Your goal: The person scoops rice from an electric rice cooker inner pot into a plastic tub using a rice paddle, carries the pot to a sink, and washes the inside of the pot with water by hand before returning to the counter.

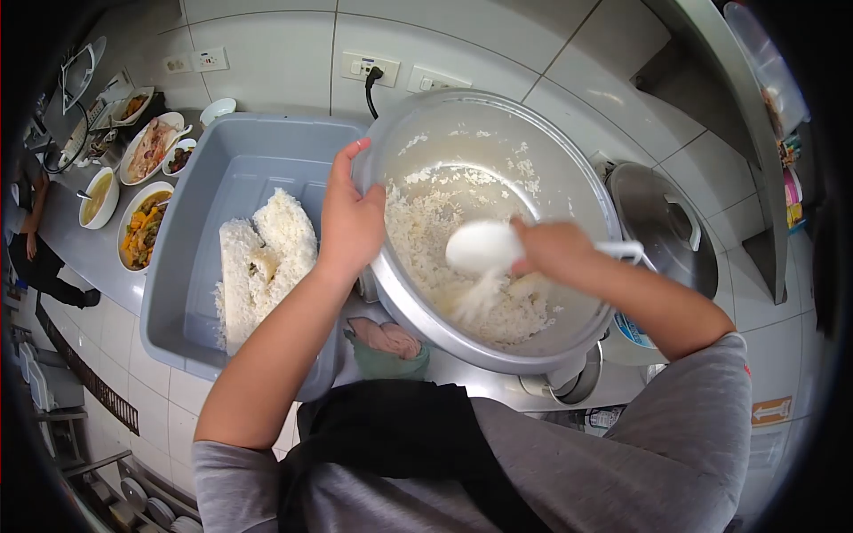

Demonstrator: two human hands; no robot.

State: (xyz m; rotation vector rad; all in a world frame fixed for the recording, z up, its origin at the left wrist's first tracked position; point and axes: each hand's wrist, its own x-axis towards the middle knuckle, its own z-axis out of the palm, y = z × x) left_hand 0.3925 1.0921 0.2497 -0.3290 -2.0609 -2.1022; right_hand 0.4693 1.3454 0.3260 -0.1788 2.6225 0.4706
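Nearest the camera is the person's black apron [391, 444], and beyond it a large metal pot [569, 195] stands at the tabletop [462, 380], seemingly tilted. The left hand [351, 213] grips its left rim; the right hand [555, 253], blurred, is closed around a white paddle [480, 247] inside. Loose rice [418, 231] covers part of the pot's bottom and wall, while clumped rice [286, 226] lies in the grey bin [267, 173] just left. The step appears to be scooping or loosening rice; the next move calls for a steady rim and a level paddle.
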